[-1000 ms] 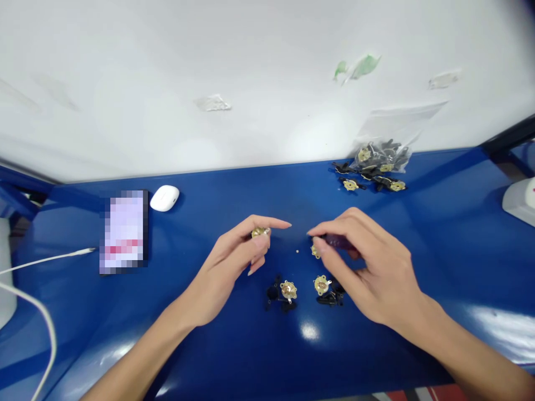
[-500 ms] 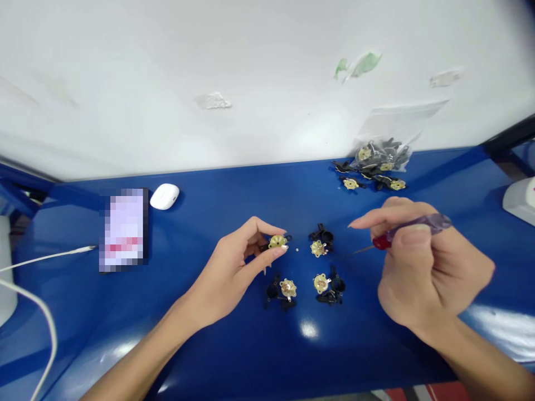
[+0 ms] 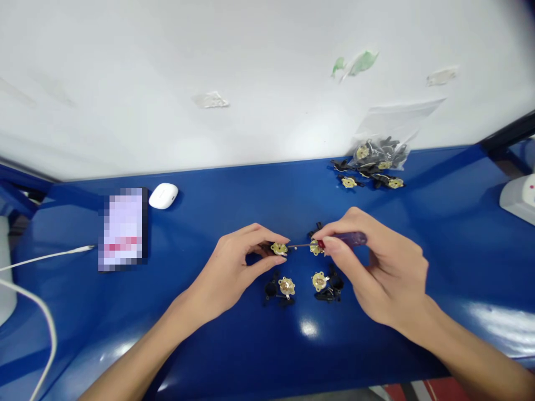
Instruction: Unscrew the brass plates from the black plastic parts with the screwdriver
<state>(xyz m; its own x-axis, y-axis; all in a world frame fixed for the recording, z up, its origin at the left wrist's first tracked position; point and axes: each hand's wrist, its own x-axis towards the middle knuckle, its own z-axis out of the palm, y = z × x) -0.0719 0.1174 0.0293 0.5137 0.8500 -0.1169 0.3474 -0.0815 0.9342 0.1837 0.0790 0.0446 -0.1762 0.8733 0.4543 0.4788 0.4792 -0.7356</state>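
Screwdriver meets brass disc over blue workbench [image 3: 251, 206]
Left hand [image 3: 225, 275] pinches the brass disc [image 3: 278, 248] in narrow fingertips; right hand [image 3: 376, 267] closes around a purple-handled screwdriver [image 3: 346, 239], tip at the disc's edge, above loose brass-and-black parts [image 3: 286, 287].

Precision screwdriver [image 3: 349, 239]: translucent purple plastic handle, smooth and glossy; red plastic collar; bright steel shaft. Small disc [image 3: 278, 248]: brass-coloured metal, shiny. Loose fittings [image 3: 334, 284]: black plastic, faint sheen. Bag [image 3: 378, 153]: clear thin plastic film, creased. Surface [image 3: 234, 206]: blue, smooth, high gloss. Wall [image 3: 209, 55]: white, matt.
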